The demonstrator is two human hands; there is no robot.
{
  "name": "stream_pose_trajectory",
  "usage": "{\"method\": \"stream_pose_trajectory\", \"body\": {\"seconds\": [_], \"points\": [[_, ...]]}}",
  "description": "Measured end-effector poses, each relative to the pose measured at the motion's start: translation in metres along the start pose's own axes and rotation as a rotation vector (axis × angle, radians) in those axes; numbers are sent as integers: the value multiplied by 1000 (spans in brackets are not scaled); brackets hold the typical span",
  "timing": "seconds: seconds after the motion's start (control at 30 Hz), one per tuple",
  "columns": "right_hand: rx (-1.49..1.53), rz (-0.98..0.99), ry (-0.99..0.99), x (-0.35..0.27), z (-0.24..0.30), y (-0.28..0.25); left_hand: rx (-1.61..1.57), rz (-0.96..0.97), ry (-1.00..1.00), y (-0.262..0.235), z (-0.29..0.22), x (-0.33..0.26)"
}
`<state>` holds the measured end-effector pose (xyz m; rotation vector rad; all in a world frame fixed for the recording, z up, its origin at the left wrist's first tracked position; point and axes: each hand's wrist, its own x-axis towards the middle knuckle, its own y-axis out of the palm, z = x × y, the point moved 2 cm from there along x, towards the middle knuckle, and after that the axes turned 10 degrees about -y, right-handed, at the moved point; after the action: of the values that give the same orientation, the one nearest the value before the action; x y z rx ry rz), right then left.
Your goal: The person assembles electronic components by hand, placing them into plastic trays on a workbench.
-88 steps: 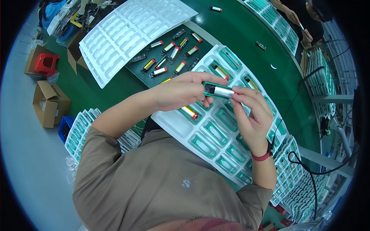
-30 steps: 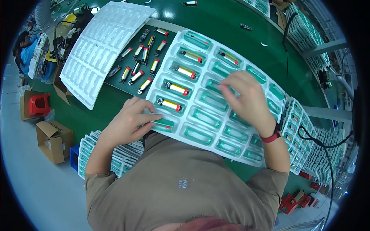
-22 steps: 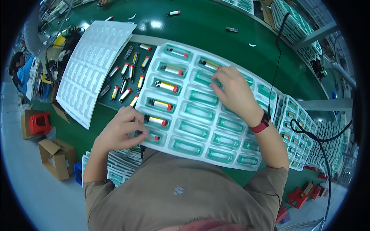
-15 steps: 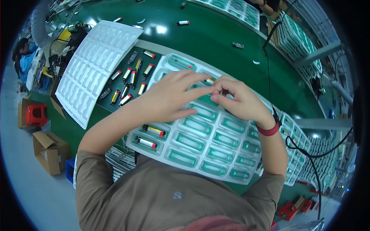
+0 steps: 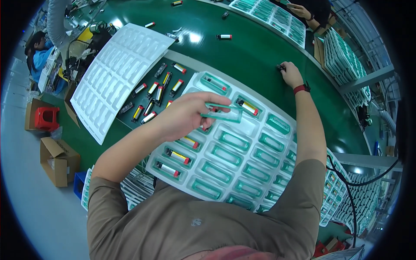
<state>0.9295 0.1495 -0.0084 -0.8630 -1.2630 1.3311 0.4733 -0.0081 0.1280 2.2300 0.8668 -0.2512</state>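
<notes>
White tray (image 5: 248, 127): slanting in front of the brown shirt (image 5: 173, 216), with green cases (image 5: 234, 141) in its pockets and red-ended cells (image 5: 177, 156) down the left column.
Left hand (image 5: 186, 115): clamped on a clear green case (image 5: 229, 117), held tilted above the tray.
Loose cells (image 5: 153, 89): scattered between the tray and blank white trays (image 5: 123, 78).
Right hand (image 5: 291, 74): reaching over the green bench (image 5: 255, 56), fingertips at a dark cell (image 5: 279, 67); cannot tell whether they grip it.
Far edge: a co-worker's hand (image 5: 299, 11) near another filled tray (image 5: 277, 17).
</notes>
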Motion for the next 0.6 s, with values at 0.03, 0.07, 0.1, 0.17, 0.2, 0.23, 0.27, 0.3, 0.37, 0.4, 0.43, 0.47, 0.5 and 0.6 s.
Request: {"method": "stream_pose_trajectory", "body": {"seconds": [0.03, 0.07, 0.1, 0.17, 0.2, 0.23, 0.27, 0.3, 0.37, 0.4, 0.43, 0.47, 0.5, 0.6], "points": [[8, 8, -3, -3, 6, -6, -6, -8, -6, -1, 1, 2], [-1, 27, -57, -11, 11, -15, -52, 50, 7, 2, 1, 5], [-9, 43, -111, -19, 15, -26, -97, 107, 19, 5, 1, 9], [349, 36, -50, -22, 92, -77, -131, 106, 25, -7, 3, 4], [478, -10, -41, -42, 125, -104, -120, 125, 9, -2, 3, 8], [612, -49, -54, -57, 159, -120, -115, 125, 9, 0, 3, 7], [797, -59, -107, -77, 181, -130, -118, 127, 11, 3, 5, 7], [981, -72, -156, -98, 202, -139, -78, 112, 11, 6, 5, 8], [1194, -153, -138, -131, 247, -154, -39, 101, 9, 8, 9, 7], [1303, 19, 5, -144, 259, -167, -58, 129, -4, 7, 12, 10], [1307, 49, -3, -151, 265, -166, -78, 154, -14, 6, 15, 11], [1285, -9, -110, -157, 266, -161, -51, 185, -19, 10, 14, 11], [1259, -63, -220, -162, 266, -155, -53, 194, -23, 15, 15, 11], [1357, -142, -118, -172, 269, -150, -24, 165, -46, 22, 16, 11]]}}
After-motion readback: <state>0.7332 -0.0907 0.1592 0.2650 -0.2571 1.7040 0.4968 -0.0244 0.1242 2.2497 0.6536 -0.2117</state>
